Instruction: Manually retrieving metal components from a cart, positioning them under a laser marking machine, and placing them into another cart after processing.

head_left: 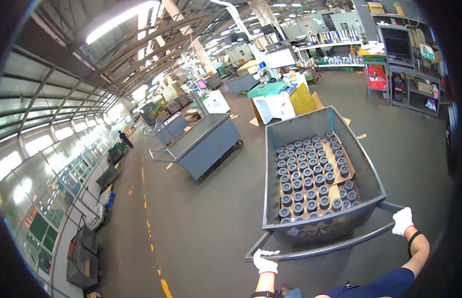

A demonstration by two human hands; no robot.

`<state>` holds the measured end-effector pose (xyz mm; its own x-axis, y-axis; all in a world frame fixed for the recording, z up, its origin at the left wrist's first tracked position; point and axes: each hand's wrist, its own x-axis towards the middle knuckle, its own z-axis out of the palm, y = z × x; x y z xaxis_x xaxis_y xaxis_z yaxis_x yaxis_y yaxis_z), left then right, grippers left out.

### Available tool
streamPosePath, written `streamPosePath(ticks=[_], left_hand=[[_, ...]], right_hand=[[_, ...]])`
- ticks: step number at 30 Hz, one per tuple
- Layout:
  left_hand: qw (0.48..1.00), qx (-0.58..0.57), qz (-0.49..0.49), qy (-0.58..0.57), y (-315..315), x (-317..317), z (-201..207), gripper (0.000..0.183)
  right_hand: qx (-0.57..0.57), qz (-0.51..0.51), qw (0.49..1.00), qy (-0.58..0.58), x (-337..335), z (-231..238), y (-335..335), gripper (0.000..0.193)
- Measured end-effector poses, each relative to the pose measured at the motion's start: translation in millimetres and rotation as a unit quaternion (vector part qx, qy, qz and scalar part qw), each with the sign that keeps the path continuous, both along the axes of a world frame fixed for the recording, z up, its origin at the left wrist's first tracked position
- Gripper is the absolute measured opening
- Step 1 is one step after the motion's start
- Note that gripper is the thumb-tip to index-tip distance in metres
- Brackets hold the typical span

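both hands are on the cart's push bar [330,248] right now: the left hand [265,261], in a white glove, is wrapped around the bar near its left end, and the right hand [403,221], also gloved in white, is closed on the bar at its right end, with a dark band on that wrist. the bar runs slanted across the lower part of the view, just in front of the person's dark blue clothing. ahead of it sits the cart [370,174], a deep grey metal bin with high walls, standing on the dark concrete floor [201,223]. inside the bin, rows of dark round metal parts [310,176] stand packed close together on sheets of brown cardboard [347,166]. to the left, well apart from this cart, a second grey cart [203,144] with a flat top is parked, and a yellow line [151,233] runs along the floor beside the window wall. further back there are white boxes and a yellow board [303,99], and shelving [407,74] stands at the far right.
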<state>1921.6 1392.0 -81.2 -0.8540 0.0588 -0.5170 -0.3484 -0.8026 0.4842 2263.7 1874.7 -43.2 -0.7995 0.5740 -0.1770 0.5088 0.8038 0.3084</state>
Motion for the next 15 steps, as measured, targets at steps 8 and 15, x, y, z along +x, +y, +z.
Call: streamPosePath(ticks=[8, 15], left_hand=[[0.998, -0.033, -0.050, -0.013, -57.5, -143.3, -7.8, 0.033], [0.996, -0.009, -0.092, 0.001, -102.8, -257.8, -1.2, 0.034]], right_hand=[[-0.028, -0.052, 0.998, -0.001, -86.6, 1.5, -104.4, 0.024], [-0.059, -0.088, 0.994, -0.017, -158.7, 18.7, -196.9, 0.029]])
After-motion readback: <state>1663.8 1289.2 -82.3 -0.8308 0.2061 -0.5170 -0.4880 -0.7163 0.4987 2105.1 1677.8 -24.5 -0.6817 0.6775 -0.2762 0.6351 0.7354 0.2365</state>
